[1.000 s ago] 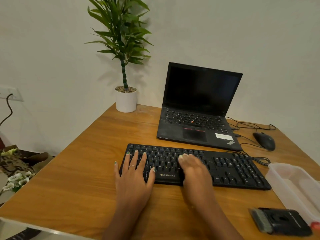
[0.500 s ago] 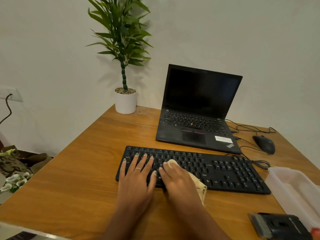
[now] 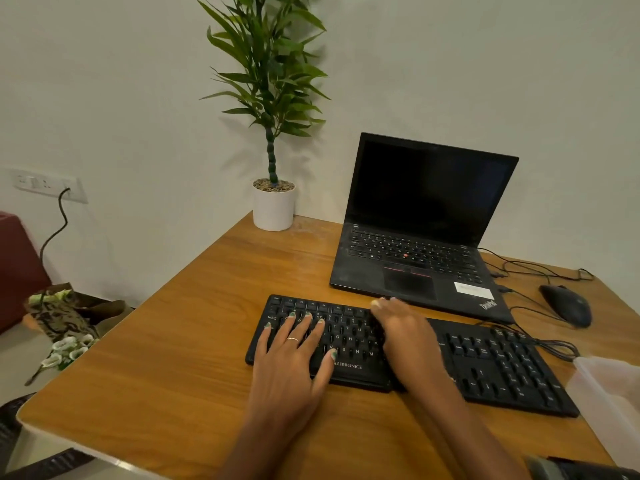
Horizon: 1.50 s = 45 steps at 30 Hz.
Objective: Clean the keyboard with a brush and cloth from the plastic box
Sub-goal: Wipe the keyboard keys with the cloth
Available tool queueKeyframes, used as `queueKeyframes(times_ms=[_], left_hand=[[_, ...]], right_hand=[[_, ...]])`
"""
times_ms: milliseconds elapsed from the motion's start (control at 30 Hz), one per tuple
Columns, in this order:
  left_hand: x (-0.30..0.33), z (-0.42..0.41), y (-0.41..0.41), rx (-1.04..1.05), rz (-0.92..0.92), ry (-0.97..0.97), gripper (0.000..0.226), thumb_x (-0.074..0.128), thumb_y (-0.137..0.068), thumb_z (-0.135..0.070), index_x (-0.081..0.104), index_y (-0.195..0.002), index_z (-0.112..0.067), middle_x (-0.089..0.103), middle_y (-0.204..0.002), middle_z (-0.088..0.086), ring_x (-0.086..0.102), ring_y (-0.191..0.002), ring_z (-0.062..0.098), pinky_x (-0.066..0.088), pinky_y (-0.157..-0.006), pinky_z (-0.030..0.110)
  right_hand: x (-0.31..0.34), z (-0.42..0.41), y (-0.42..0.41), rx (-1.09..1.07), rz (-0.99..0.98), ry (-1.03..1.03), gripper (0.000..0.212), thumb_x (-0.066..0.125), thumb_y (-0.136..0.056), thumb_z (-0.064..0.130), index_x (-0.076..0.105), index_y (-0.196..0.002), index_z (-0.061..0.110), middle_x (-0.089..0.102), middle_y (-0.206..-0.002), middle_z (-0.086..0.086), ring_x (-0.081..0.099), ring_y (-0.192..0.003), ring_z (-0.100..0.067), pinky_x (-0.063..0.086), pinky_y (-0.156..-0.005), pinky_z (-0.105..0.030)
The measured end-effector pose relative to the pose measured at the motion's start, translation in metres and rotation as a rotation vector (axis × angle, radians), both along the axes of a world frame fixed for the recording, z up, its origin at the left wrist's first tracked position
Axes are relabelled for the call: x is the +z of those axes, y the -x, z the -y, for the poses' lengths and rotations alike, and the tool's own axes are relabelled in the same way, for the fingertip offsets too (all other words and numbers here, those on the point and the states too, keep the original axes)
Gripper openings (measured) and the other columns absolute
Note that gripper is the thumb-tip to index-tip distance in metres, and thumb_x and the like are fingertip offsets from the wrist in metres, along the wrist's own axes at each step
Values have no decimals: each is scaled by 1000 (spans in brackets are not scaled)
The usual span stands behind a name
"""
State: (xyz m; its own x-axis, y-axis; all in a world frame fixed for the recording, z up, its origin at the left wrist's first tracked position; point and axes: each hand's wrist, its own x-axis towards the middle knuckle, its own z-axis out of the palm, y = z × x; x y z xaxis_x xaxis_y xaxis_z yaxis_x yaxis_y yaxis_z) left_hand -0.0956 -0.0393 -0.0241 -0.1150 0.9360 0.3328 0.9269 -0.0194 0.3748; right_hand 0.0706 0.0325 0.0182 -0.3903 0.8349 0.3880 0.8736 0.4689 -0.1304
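The black keyboard (image 3: 502,368) lies across the near middle of the wooden desk (image 3: 173,341). My left hand (image 3: 294,362) rests flat on its left end, fingers spread over the keys. Over the keyboard's middle, my right hand (image 3: 405,334) lies flat and blurred, its fingertips at the far edge. A pale sliver of the cloth (image 3: 375,303) shows at those fingertips; the hand hides the rest of it. At the bottom right corner only part of the dark brush (image 3: 588,471) is visible. The clear plastic box (image 3: 613,396) stands at the right edge.
An open black laptop (image 3: 422,237) sits just behind the keyboard. A black mouse (image 3: 566,308) and loose cables (image 3: 540,268) lie at the back right. A potted plant (image 3: 273,206) stands at the desk's far corner. The desk's left edge drops to the floor.
My right hand has swept with the cloth from the near left keys to the keyboard's far middle edge. The left hand stays put. The view has tilted up and left.
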Motion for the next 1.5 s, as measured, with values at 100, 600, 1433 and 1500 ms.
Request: queueKeyframes(times_ms=[100, 600, 1433, 1500], left_hand=[[-2, -2, 0, 7, 18, -9, 76, 4, -82, -64, 33, -147, -37, 29, -155, -13, 14, -146, 7, -2, -116, 32], [-10, -3, 0, 22, -9, -110, 56, 32, -91, -55, 57, -134, -29, 55, -138, -5, 42, -135, 15, 21, -111, 38], [-7, -2, -1, 38, 5, -106, 66, 21, -87, -63, 49, -139, -34, 45, -146, -10, 30, -141, 9, 11, -115, 32], [-8, -2, -1, 43, -4, -105, 66, 21, -87, -63, 48, -139, -35, 45, -146, -11, 30, -141, 8, 12, -115, 32]], right_hand=[[-2, -7, 2, 44, -49, 44, 49, 52, -86, -1, 53, -131, 19, 55, -132, 2, 46, -126, -14, 33, -109, -29], [-3, -12, -15, 84, -208, 119, 50, 59, -85, 6, 53, -132, 22, 54, -133, 5, 42, -124, -14, 32, -106, -27], [5, -10, -6, 94, 120, 127, 56, 46, -90, 0, 41, -140, 24, 34, -149, 3, 30, -133, -21, 27, -107, -37], [4, 0, 0, 212, 73, 192, 59, 46, -88, -3, 41, -140, 26, 33, -150, 7, 27, -136, -17, 23, -109, -36]])
